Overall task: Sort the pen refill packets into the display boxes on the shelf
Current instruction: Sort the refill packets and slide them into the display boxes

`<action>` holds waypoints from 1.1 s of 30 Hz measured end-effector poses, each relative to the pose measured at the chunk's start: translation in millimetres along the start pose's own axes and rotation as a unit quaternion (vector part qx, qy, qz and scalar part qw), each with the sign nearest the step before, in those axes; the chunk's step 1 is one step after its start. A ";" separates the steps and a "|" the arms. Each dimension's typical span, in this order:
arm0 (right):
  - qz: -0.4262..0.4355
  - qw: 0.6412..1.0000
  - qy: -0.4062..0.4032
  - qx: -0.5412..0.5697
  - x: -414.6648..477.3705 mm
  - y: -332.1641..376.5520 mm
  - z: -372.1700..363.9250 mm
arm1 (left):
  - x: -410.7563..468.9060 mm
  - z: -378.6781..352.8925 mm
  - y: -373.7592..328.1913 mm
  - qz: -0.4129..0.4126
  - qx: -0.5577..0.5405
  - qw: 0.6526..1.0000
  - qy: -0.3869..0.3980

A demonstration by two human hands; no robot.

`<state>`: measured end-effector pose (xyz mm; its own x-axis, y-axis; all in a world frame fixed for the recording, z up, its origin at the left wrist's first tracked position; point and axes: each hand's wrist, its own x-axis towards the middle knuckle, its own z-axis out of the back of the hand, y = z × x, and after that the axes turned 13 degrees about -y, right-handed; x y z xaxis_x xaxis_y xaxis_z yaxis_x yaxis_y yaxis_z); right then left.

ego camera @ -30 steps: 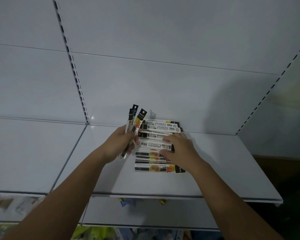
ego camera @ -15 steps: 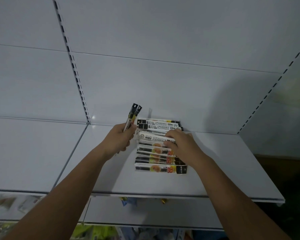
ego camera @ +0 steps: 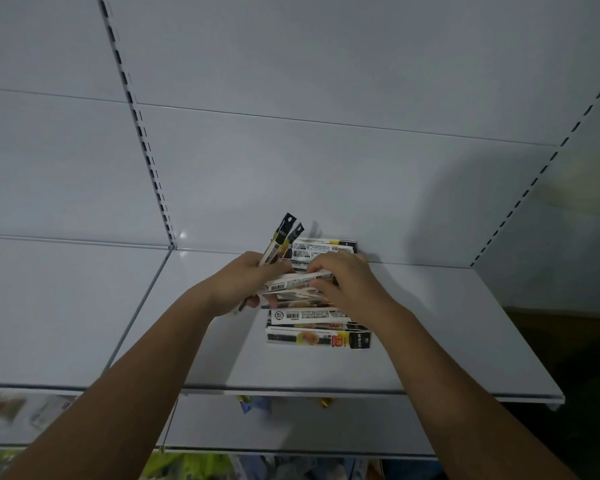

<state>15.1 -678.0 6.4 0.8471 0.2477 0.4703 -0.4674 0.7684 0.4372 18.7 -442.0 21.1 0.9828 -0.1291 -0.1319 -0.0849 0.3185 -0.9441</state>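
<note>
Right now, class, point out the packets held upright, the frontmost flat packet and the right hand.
upright packets [ego camera: 278, 241]: head view, just below their black tops.
frontmost packet [ego camera: 312, 338]: head view, middle of its printed face.
right hand [ego camera: 349, 284]: head view, back of the hand.

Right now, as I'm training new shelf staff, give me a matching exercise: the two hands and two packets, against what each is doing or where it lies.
1 left hand
2 right hand
3 nearest packet
4 rearmost packet

a by the back panel
b lies flat, closest to the camera
c grips upright packets
d pinches a tilted packet

Pairs: 1-c, 2-d, 3-b, 4-a.
</note>
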 end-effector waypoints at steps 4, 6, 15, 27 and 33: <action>-0.003 0.998 -0.059 -0.010 5.1 7.0 -9.8 | -1.9 0.3 -3.4 -0.048 0.027 0.997 0.060; -0.010 0.996 -0.090 0.005 5.9 10.0 -15.5 | -3.3 -4.6 -4.8 -0.060 0.036 0.995 0.074; -0.220 0.946 -0.189 0.144 -1.6 5.5 -14.9 | 1.7 -1.0 10.5 -0.029 -0.047 0.996 0.074; -0.213 0.921 -0.065 0.320 4.0 41.8 -26.1 | 4.8 -12.3 3.4 -0.019 -0.093 0.992 0.079; -0.183 0.962 -0.014 0.203 -1.9 22.2 -9.0 | 4.3 -4.5 9.3 -0.041 -0.064 0.996 0.056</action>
<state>5.4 -656.1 8.3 0.9691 -0.0160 0.2462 -0.2046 0.5055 0.8382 21.4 -443.8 10.4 0.9635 -0.2560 -0.0785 -0.0321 0.1805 -0.9830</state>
